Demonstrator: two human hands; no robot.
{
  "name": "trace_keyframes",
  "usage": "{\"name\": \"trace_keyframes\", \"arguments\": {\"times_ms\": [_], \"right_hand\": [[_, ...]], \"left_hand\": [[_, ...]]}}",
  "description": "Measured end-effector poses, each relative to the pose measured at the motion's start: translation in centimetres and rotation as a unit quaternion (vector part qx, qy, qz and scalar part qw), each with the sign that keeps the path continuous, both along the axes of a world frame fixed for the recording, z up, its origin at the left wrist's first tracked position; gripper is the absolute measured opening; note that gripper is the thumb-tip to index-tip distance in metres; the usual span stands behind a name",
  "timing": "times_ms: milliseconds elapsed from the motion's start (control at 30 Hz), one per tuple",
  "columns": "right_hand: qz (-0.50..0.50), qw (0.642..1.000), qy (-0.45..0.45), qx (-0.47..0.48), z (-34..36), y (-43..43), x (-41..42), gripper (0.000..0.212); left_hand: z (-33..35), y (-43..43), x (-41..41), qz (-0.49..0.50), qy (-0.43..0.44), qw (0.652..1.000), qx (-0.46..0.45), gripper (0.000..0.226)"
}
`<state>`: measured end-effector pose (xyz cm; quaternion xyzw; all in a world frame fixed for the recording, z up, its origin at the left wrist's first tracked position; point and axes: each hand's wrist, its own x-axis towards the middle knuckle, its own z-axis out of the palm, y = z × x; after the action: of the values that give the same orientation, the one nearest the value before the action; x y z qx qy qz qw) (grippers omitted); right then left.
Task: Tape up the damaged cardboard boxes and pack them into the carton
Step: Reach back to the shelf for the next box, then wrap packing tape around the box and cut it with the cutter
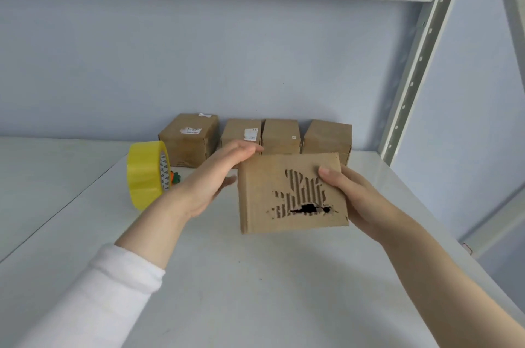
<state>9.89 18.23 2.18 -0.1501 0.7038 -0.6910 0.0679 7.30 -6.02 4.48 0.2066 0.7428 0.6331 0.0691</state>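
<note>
A damaged box [264, 191] of brown cardboard is held up off the white surface [227, 276], a little right of the middle, with its broad face turned toward the camera. The outer paper of that face is torn away in a ragged patch that bares the corrugated ribs, and a dark hole is broken through near the lower edge. The right hand [349, 194] holds the box by its right side; its grip is pinching the cardboard, with the thumb pressed on the front face just beside the torn patch and the fingers hidden behind the box. The left hand [216, 180], on an arm in a white sleeve [113, 291], reaches to the upper left corner of the box with its grip spread, fingers straight and together; whether the fingertips touch the cardboard cannot be told. To the left, a roll of yellow tape [145, 177] stands on its edge on the surface, and a small orange and green object [176, 177] lies just behind it. Along the far wall stand four brown boxes in a row: the first box [187, 137] at the left, the second box [240, 133] and third box [281, 136] side by side, and the fourth box [326, 137] at the right. A perforated metal upright [420, 58] rises on the right.
</note>
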Motion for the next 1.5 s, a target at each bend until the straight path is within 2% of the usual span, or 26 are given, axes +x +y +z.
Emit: {"name": "trace_keyframes", "arguments": {"times_ms": [100,167,200,300,367,400,467,533,667,833,900,967,1033,1100,1167,1267,1333,1367,1433,1500], "right_hand": [[0.082,0.994,0.015,0.064,1.6,-0.2,0.1,0.033],[0.114,0.986,0.03,0.118,2.8,-0.7,0.0,0.035],[0.116,0.983,0.036,0.139,3.1,-0.9,-0.1,0.039],[0.021,0.993,0.043,0.112,2.8,-0.8,-0.5,0.055],[-0.072,0.996,0.037,0.047,1.5,-0.9,-0.1,0.079],[-0.086,0.996,0.03,0.016,0.7,-1.4,0.2,0.088],[-0.055,0.998,0.004,-0.041,-1.0,-3.4,1.2,0.095],[-0.024,0.996,-0.034,-0.082,-2.5,-5.5,1.9,0.092],[-0.066,0.981,-0.122,-0.138,-3.6,-7.3,1.8,0.063],[-0.075,0.977,-0.176,-0.097,-4.3,-8.3,0.9,0.058],[-0.079,0.978,-0.186,-0.053,-3.9,-8.2,0.2,0.059],[-0.087,0.979,-0.187,0.006,-3.1,-7.8,-0.3,0.064],[-0.129,0.976,-0.156,0.075,-2.0,-7.2,-0.3,0.068],[-0.186,0.97,-0.076,0.134,-0.3,-7.0,0.0,0.063],[-0.205,0.961,0.01,0.185,1.6,-7.9,0.5,0.053],[-0.167,0.952,0.102,0.234,3.7,-11.2,0.8,0.04],[-0.142,0.946,0.132,0.26,4.5,-13.8,0.3,0.037],[-0.138,0.943,0.138,0.268,4.7,-15.0,-0.1,0.036],[-0.134,0.942,0.146,0.27,4.9,-17.4,-1.2,0.033],[-0.13,0.942,0.15,0.269,4.8,-19.6,-2.5,0.03]], "left_hand": [[1.2,0.3,1.1,-0.103,-0.01,0.989,-0.107,0.034],[1.3,1.1,1.6,-0.162,-0.053,0.977,-0.126,0.038],[1.2,1.4,1.8,-0.161,-0.066,0.978,-0.117,0.04],[0.6,1.4,1.9,-0.084,-0.089,0.992,-0.018,0.041],[0.0,1.1,1.9,-0.021,-0.131,0.988,0.075,0.036],[-0.4,1.1,1.9,0.004,-0.152,0.983,0.106,0.031],[-1.5,1.6,2.1,0.052,-0.185,0.972,0.135,0.029],[-2.6,2.3,2.6,0.09,-0.203,0.964,0.15,0.035],[-4.6,2.5,3.4,0.134,-0.202,0.948,0.207,0.037],[-5.8,1.5,3.0,0.179,-0.215,0.947,0.155,0.033],[-5.7,1.0,2.8,0.188,-0.16,0.967,0.069,0.037],[-5.4,0.1,2.2,0.233,-0.014,0.97,-0.069,0.042],[-3.6,-1.7,1.8,0.302,0.139,0.935,-0.128,0.04],[-1.5,-4.7,0.6,0.348,0.264,0.88,-0.187,0.033],[0.3,-8.3,-1.5,0.371,0.29,0.835,-0.286,0.033],[0.8,-12.8,-3.7,0.332,0.164,0.825,-0.428,0.039],[0.1,-14.1,-3.6,0.325,0.152,0.83,-0.427,0.038],[-0.3,-14.5,-3.2,0.349,0.186,0.826,-0.403,0.036],[-1.0,-15.2,-1.9,0.419,0.269,0.793,-0.352,0.034],[-1.6,-15.5,-0.2,0.454,0.308,0.786,-0.284,0.029]]}}
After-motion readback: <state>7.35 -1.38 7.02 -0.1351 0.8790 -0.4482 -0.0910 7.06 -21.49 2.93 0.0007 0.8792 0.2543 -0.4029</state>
